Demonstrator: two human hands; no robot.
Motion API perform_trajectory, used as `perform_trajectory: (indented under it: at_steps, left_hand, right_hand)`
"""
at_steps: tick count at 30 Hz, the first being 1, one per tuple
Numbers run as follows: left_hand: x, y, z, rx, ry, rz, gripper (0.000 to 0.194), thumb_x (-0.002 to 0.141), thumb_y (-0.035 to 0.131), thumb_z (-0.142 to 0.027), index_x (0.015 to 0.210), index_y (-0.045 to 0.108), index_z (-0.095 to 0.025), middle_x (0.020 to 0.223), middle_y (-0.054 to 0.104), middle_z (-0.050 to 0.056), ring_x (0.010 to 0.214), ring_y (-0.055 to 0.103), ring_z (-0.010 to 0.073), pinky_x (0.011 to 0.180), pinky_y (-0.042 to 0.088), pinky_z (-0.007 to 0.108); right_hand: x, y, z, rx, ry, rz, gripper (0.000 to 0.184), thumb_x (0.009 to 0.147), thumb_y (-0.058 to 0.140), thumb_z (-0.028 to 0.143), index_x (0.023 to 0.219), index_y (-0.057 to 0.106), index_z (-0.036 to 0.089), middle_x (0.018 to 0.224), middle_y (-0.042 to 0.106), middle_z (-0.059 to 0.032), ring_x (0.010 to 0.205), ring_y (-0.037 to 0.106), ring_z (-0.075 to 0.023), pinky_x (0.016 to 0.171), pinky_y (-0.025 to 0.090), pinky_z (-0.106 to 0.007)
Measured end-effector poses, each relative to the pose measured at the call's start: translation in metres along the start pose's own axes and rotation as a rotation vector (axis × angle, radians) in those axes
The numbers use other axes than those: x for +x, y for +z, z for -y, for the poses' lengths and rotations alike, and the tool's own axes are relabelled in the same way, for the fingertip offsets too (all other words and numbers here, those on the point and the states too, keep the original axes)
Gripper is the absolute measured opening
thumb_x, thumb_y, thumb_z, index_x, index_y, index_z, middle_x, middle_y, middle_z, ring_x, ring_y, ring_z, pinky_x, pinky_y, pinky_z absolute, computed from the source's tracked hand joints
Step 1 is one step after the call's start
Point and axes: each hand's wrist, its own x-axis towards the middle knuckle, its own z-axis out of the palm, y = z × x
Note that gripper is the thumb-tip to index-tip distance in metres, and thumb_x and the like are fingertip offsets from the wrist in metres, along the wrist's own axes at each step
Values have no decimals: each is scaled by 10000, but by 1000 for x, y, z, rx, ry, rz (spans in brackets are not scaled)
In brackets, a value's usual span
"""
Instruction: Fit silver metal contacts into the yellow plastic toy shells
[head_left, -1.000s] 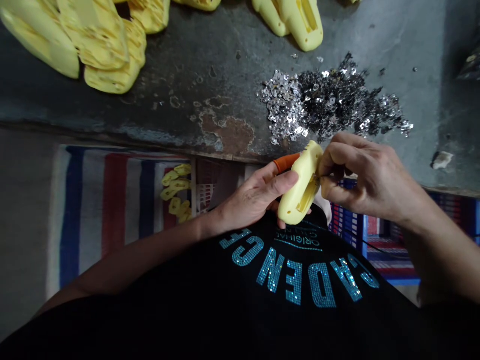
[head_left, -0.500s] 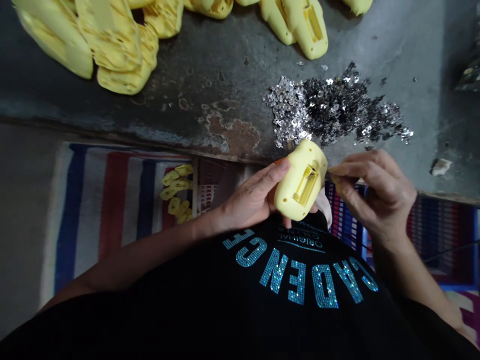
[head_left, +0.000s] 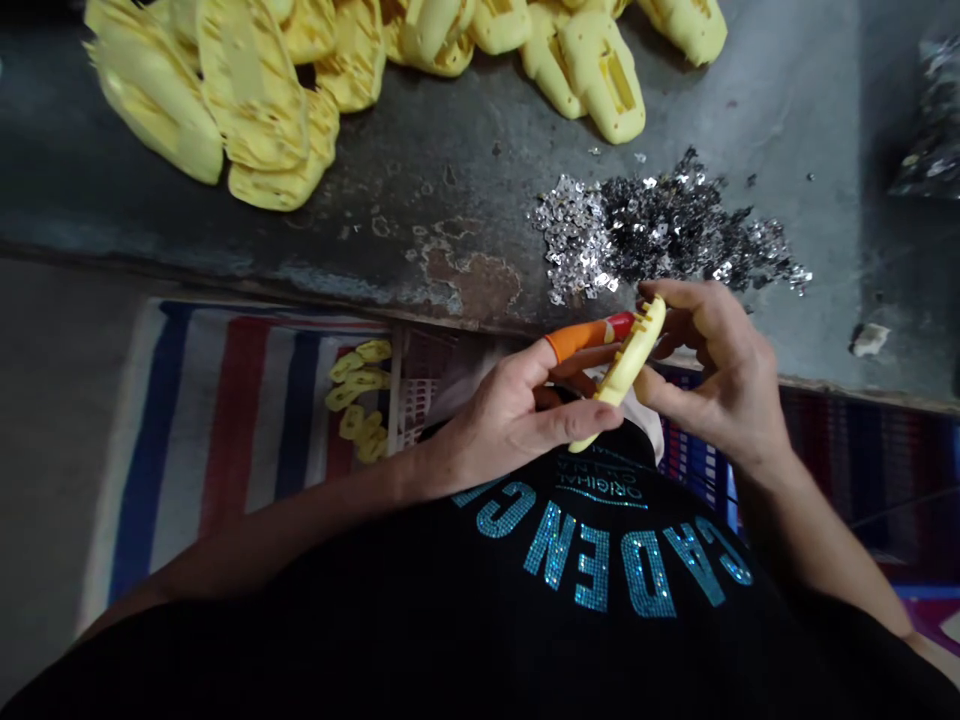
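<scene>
My left hand point(head_left: 517, 420) is closed on a pale yellow plastic shell point(head_left: 628, 362), thumb on the near side and fingers behind. The shell is turned nearly edge-on, its ribbed inner side towards the left. An orange and a red finger cover sit on a left finger that reaches to the shell's upper end. My right hand point(head_left: 716, 360) grips the shell from the right, index finger at its top edge and thumb on its outer face. Whether a small part is between the right fingers is hidden. Just beyond lies a pile of small shiny metal pieces point(head_left: 675, 225).
More yellow shells point(head_left: 259, 90) are heaped along the back of the grey worktable point(head_left: 420, 150). A clear bag of metal pieces point(head_left: 934, 130) stands at far right. Below the table edge are a striped sheet point(head_left: 232, 400), several small yellow parts point(head_left: 360, 385) and a blue crate point(head_left: 690, 450).
The shell has been turned from its slotted outer face showing to edge-on. My right hand has moved left onto the shell. The view has shifted slightly.
</scene>
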Motion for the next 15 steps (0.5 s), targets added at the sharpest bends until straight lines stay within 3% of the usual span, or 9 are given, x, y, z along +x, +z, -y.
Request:
perform_trajectory:
  at_steps: [4,9,11,13,15]
  left_hand:
    - [-3,-5,-2,290,76,-63,663,934,990,-437,1553,807,-287,1320,892,61,1047,843,252,803,673,284]
    - [4,-8,-4,290,255,-37,440,945,978,-342,1376,904,-291,1586,787,79,1356,816,324,1075,700,381]
    - [6,-12,-4,269,223,-29,411,948,973,-309,1354,913,-288,1615,768,91,1371,809,321,1043,703,355]
    - [5,-18,-2,188,126,-26,438,930,986,-297,1359,902,-274,1642,748,112,1301,831,302,905,702,291]
    - [1,-25,0,15,7,4,545,893,1014,-294,1410,841,-282,1606,768,120,1217,847,279,805,677,249]
  right_hand:
    - [-15,13,3,-7,-5,-168,624,946,866,247,1526,670,366,1290,749,-112,1052,768,-320,842,707,-492]
    - [-23,19,1,-138,-39,-274,709,939,861,276,1594,640,432,1338,755,-129,1146,728,-416,883,700,-632]
    - [-22,21,1,-131,-35,-288,716,937,869,286,1605,651,425,1330,759,-126,1134,724,-414,874,698,-646]
    - [-19,21,2,-79,-14,-264,690,944,873,283,1594,673,405,1318,756,-127,1119,731,-392,865,704,-624]
    - [-12,21,3,5,5,-156,659,960,877,288,1584,685,374,1332,751,-117,1068,750,-335,847,720,-556]
